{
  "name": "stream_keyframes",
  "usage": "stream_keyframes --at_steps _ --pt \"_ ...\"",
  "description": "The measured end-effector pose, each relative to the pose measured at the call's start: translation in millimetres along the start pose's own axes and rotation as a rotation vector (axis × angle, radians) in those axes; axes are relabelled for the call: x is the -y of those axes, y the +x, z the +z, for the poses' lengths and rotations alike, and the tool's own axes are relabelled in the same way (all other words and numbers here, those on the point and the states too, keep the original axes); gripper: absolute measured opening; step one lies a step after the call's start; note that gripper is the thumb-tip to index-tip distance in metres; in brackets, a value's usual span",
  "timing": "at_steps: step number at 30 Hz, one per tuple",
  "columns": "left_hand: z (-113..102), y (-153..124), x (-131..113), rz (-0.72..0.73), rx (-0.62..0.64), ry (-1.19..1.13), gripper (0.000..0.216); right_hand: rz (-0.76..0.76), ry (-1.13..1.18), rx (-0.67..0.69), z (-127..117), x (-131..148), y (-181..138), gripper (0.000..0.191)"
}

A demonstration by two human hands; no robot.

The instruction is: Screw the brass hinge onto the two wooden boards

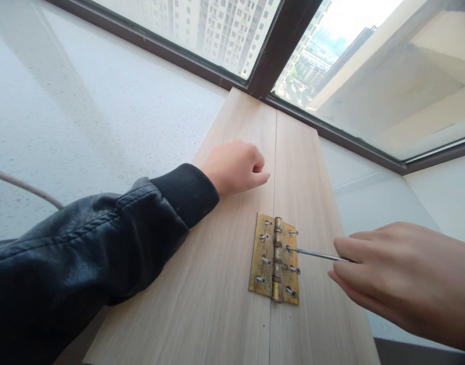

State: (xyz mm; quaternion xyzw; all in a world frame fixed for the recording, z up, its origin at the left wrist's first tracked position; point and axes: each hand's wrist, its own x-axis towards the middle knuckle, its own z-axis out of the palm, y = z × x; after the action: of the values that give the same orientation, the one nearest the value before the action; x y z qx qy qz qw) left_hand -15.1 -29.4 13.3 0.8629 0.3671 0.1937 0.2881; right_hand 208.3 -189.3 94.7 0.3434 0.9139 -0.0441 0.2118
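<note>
A brass butt hinge lies unfolded across the seam of two pale wooden boards, one leaf on each. Several cross-head screws stand partly raised in its holes, some tilted. My right hand is closed around a screwdriver. Its handle is hidden in my grip, and its thin metal shaft reaches left to the second hole from the top in the right leaf. Above the hinge, my left hand rests on the left board as a fist, thumb towards the seam; whatever its fingers hold, if anything, is hidden.
Dark window frames cross the far end of the boards, with tall buildings outside. The boards lie on a pale speckled sill. A thin cable runs in from the left, behind my black sleeve.
</note>
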Motion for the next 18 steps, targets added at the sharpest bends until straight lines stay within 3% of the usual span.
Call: stream_keyframes --at_steps 2,8,10,12,18 --pt "0.1 0.7 0.0 -0.007 0.002 0.006 0.043 0.112 0.196 0.015 0.4 2.4 3.7 0.029" --pt "1.0 3.5 0.1 -0.022 0.004 -0.005 0.041 0.875 1.169 0.298 1.6 2.0 8.1 0.034" --pt "1.0 3.6 0.0 -0.022 0.002 0.004 0.041 0.996 1.397 0.351 0.6 2.7 9.3 0.037" --pt "0.9 3.1 0.1 -0.013 -0.008 0.007 0.043 0.957 1.327 0.313 -1.1 5.4 11.2 0.039" --pt "0.5 0.9 1.1 0.007 -0.034 -0.007 0.044 0.323 0.286 -0.179 0.0 15.0 7.9 0.031"
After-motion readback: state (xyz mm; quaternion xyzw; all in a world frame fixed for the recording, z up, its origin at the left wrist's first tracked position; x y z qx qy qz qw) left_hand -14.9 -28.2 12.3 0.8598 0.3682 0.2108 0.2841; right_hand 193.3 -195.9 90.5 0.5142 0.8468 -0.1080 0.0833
